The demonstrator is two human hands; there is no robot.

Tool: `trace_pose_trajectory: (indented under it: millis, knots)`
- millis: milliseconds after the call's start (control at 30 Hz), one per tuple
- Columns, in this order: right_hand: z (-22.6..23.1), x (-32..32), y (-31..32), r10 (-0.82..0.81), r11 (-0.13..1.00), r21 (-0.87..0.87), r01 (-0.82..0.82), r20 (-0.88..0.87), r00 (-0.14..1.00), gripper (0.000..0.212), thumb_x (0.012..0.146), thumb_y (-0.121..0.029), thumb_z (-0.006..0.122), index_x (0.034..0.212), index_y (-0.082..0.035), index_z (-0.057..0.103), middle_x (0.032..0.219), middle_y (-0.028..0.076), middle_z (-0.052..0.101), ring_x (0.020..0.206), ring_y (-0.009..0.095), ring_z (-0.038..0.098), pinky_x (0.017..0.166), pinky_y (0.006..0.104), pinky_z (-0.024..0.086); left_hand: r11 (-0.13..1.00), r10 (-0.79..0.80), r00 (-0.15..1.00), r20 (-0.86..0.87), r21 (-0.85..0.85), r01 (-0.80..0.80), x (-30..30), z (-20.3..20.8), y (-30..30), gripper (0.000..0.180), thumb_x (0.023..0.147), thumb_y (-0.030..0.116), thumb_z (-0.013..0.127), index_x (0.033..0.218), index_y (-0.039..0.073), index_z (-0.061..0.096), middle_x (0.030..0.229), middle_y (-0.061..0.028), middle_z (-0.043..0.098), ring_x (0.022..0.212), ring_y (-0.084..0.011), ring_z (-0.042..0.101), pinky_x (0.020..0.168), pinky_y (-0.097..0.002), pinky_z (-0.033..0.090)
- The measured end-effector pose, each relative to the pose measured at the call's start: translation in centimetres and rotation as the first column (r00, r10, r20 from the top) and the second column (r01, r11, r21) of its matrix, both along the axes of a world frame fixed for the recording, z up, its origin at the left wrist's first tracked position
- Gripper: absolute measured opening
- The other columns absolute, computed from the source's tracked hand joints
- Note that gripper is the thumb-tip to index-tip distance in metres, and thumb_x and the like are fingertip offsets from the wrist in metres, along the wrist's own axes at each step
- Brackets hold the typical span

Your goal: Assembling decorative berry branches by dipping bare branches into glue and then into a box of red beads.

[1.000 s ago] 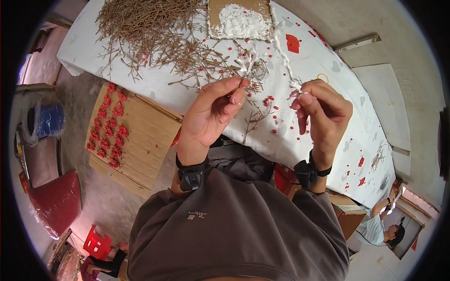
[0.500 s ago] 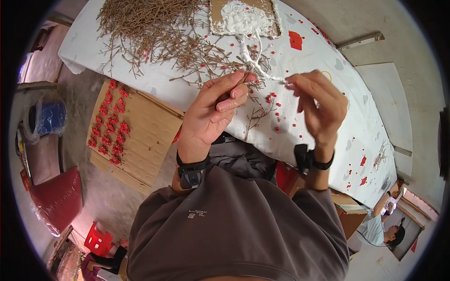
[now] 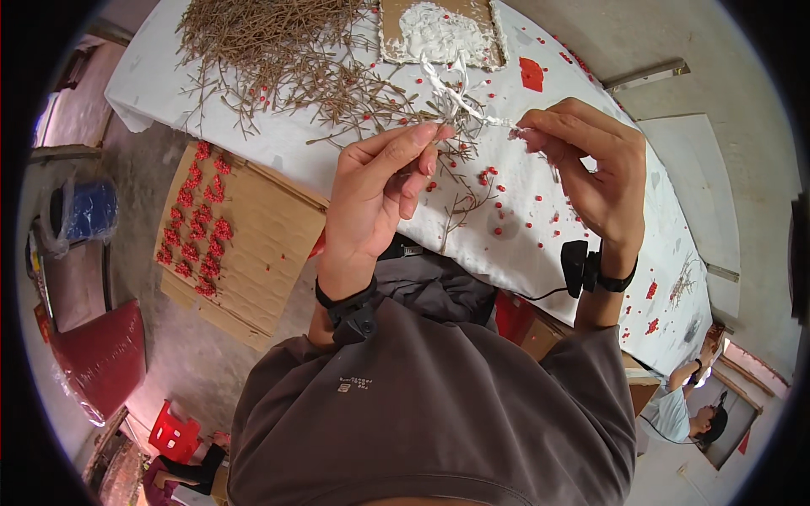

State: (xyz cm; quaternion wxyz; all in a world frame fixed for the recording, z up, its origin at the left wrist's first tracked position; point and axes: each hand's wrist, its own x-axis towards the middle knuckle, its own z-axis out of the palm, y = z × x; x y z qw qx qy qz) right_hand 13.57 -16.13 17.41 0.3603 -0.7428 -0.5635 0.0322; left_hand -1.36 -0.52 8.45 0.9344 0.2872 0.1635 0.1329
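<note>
Big white table (image 3: 253, 126) with a huge twig pile (image 3: 278, 42) at the far left, red beads (image 3: 506, 202) scattered near the middle. Left hand (image 3: 375, 202) and right hand (image 3: 591, 181) each pinch an end of a white-coated sprig (image 3: 460, 97), held just above the table, near the cardboard with white paste (image 3: 439, 32).

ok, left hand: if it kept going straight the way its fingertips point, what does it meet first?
Probably the white-coated twig that the left hand and right hand hold between them; its fingertips already touch it. Beyond lies the cardboard with white paste, though depth is unclear.
</note>
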Motion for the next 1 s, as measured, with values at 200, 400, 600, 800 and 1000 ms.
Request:
trace_pose_trajectory:
  millis: [200, 400, 600, 800, 1000]
  knots:
    - [0.1, 0.0, -0.2, 0.08, 0.987, -0.125, -0.099, -0.15, 0.985, 0.018, 0.077, 0.01, 0.062, 0.093, 0.007, 0.069, 0.076, 0.011, 0.065, 0.064, 0.016, 0.063, 0.055, 0.0254, 0.048, 0.974, 0.128, 0.989, -0.078, 0.195, -0.111, -0.2, 0.6, 0.0, 0.024, 0.093, 0.012, 0.063, 0.105, -0.008, 0.068, 0.077, -0.0067, 0.063, 0.051, -0.0057, 0.048, 0.039, -0.0191, 0.036]
    - [0.7, 0.2, -0.6, 0.002, 0.965, -0.239, -0.106, -0.399, 0.917, 0.01, 0.084, 0.002, 0.065, 0.092, 0.006, 0.07, 0.074, 0.008, 0.064, 0.059, 0.01, 0.057, 0.046, 0.0221, 0.042, 0.929, 0.239, 0.971, -0.029, 0.298, -0.22, -0.4, 0.3, 0.1, 0.023, 0.092, 0.01, 0.064, 0.103, -0.009, 0.068, 0.077, -0.008, 0.064, 0.051, -0.0067, 0.05, 0.04, -0.0197, 0.039]
    - [0.0, 1.4, -1.0, -0.171, 0.982, -0.136, 0.133, -0.317, 0.933, 0.012, 0.089, 0.0, 0.063, 0.096, 0.006, 0.07, 0.077, 0.007, 0.064, 0.057, 0.006, 0.054, 0.04, 0.0187, 0.037, 0.924, 0.223, 0.973, -0.059, 0.33, -0.192, -0.8, 0.5, 0.4, 0.022, 0.09, 0.01, 0.067, 0.101, -0.009, 0.069, 0.073, -0.0083, 0.064, 0.05, -0.0073, 0.052, 0.041, -0.0197, 0.041]
    - [-1.5, 1.6, -1.1, -0.225, 0.963, 0.112, 0.247, -0.181, 0.958, 0.013, 0.084, 0.001, 0.068, 0.096, 0.005, 0.071, 0.076, 0.008, 0.066, 0.055, 0.009, 0.056, 0.043, 0.0203, 0.041, 0.928, 0.211, 0.973, -0.09, 0.33, -0.171, -0.9, 0.5, 0.5, 0.023, 0.09, 0.011, 0.066, 0.1, -0.009, 0.07, 0.072, -0.0087, 0.064, 0.051, -0.0075, 0.053, 0.041, -0.0195, 0.042]
    - [-3.4, 0.0, -2.1, -0.245, 0.904, 0.263, 0.336, -0.325, 0.913, 0.013, 0.089, 0.007, 0.059, 0.099, 0.009, 0.068, 0.083, 0.012, 0.066, 0.058, 0.009, 0.056, 0.041, 0.0198, 0.04, 0.937, 0.239, 0.96, -0.146, 0.293, -0.189, -0.5, 0.4, 0.0, 0.029, 0.095, 0.012, 0.059, 0.109, -0.013, 0.063, 0.075, -0.0075, 0.06, 0.047, -0.0035, 0.043, 0.037, -0.0156, 0.031]
